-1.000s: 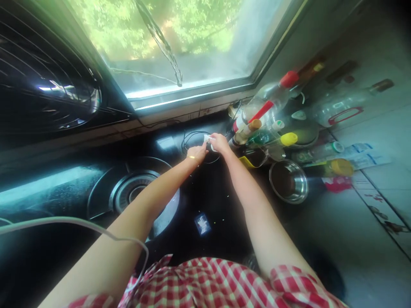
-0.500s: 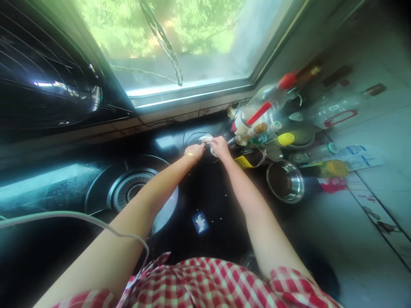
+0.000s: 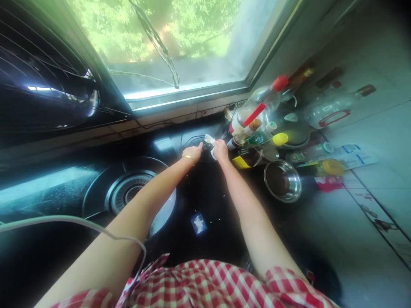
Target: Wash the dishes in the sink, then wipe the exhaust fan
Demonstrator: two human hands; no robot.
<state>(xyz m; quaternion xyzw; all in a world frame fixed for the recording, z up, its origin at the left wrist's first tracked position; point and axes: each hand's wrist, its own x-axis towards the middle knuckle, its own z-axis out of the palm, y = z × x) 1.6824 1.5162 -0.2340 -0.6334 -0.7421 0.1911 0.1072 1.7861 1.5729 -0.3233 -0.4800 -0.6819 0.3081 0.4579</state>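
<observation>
Both arms reach forward over the black countertop [image 3: 205,188], toward its back edge. My right hand [image 3: 221,150] is closed around a crumpled white tissue or cloth [image 3: 209,139], one end of which sticks out beyond the fingers toward the left; more white shows under the hand. My left hand [image 3: 192,152], with a gold bracelet at the wrist, is just left of it, fingers curled and thumb up. Whatever it grips is too small and dark to make out. A thin dark cord [image 3: 186,139] loops on the counter behind the hands.
Bottles [image 3: 248,128] crowd the right corner, close to my right hand. A steel pot [image 3: 282,181] stands nearer. The gas burner [image 3: 130,194] lies left, partly behind my left forearm. A white cable [image 3: 80,220] crosses that arm. A window [image 3: 192,51] is ahead.
My hands have drawn slightly apart. The white tissue or cloth now sticks up from my right hand, where before it lay between both hands. The view has shifted slightly.
</observation>
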